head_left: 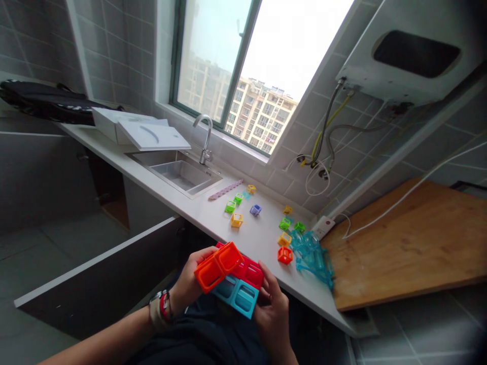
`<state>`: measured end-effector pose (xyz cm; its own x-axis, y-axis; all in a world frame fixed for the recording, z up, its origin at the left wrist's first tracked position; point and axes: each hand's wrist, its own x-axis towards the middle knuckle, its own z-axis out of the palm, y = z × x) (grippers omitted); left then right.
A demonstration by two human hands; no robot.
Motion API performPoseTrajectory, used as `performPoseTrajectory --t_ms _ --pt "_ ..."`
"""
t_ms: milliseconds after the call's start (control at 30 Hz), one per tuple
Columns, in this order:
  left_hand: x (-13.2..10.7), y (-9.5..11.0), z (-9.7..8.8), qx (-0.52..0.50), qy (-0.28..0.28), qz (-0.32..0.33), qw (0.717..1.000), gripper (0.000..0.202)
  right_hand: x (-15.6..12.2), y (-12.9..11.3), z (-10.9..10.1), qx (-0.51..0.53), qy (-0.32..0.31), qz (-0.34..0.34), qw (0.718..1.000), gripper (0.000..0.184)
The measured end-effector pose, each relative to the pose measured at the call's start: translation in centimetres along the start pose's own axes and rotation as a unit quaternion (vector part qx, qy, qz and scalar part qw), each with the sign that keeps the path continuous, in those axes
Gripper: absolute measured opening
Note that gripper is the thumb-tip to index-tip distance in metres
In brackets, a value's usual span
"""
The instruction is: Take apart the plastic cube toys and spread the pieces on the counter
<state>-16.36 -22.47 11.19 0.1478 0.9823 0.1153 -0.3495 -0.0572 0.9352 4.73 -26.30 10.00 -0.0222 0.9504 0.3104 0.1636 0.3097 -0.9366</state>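
Observation:
My left hand (pixel 191 278) is closed on orange plastic cube blocks (pixel 218 266), open-framed and joined in a row. My right hand (pixel 273 309) grips the right side of a joined group of red blocks (pixel 249 271) and light-blue blocks (pixel 243 297). The orange row overlaps the left part of this group; whether they are joined there I cannot tell. Both hands are in front of the counter edge, above my lap. On the counter nearby stand a single orange-red cube (pixel 285 255) and a yellow cube (pixel 236 220).
Several green, yellow and purple cubes (pixel 255 210) lie scattered on the white counter (pixel 251 235). Translucent teal pieces (pixel 310 256) are heaped at right by a leaning wooden board (pixel 399 243). Left are a sink (pixel 182 175), a white box (pixel 106 124) and an open cabinet door (pixel 102 279).

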Motion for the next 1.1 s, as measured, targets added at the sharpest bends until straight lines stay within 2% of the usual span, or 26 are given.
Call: performPoseTrajectory --t_ms 100,300,433,533,600,667,767,900,1100 --pt "0.2 0.3 -0.3 -0.005 0.022 0.002 1.000 0.029 0.0 0.3 -0.1 -0.035 0.039 -0.040 0.998 0.059" --pt "0.1 0.7 -0.4 -0.040 0.048 -0.014 0.998 0.030 -0.1 1.1 0.1 -0.054 0.059 -0.076 0.994 0.065" --pt "-0.4 0.6 0.1 -0.084 0.072 -0.024 0.994 0.032 -0.4 0.8 0.0 -0.069 0.068 -0.088 0.991 0.049" --pt "-0.6 0.0 0.1 -0.101 0.073 -0.019 0.992 0.033 -0.3 0.8 0.1 -0.063 0.095 -0.063 0.992 0.034" --pt "-0.7 -0.5 -0.1 -0.088 0.081 -0.017 0.993 0.032 -0.2 0.9 0.2 -0.064 0.071 -0.032 0.995 0.025" --pt "-0.8 -1.1 -0.5 -0.071 0.080 -0.015 0.994 0.030 0.0 1.0 0.4 -0.078 0.017 -0.011 0.997 0.021" --pt "-1.2 -1.6 -0.8 -0.045 0.059 -0.001 0.997 0.025 0.1 0.6 0.7 -0.084 -0.039 -0.014 0.996 0.021" --pt "-1.5 -1.6 -0.9 -0.013 0.040 0.003 0.999 0.024 0.0 -0.2 1.0 -0.055 -0.039 -0.028 0.997 0.014" --pt "-1.2 -2.1 -1.1 -0.021 0.053 -0.007 0.998 0.029 -0.4 -0.5 0.8 -0.051 -0.024 -0.030 0.998 0.008"
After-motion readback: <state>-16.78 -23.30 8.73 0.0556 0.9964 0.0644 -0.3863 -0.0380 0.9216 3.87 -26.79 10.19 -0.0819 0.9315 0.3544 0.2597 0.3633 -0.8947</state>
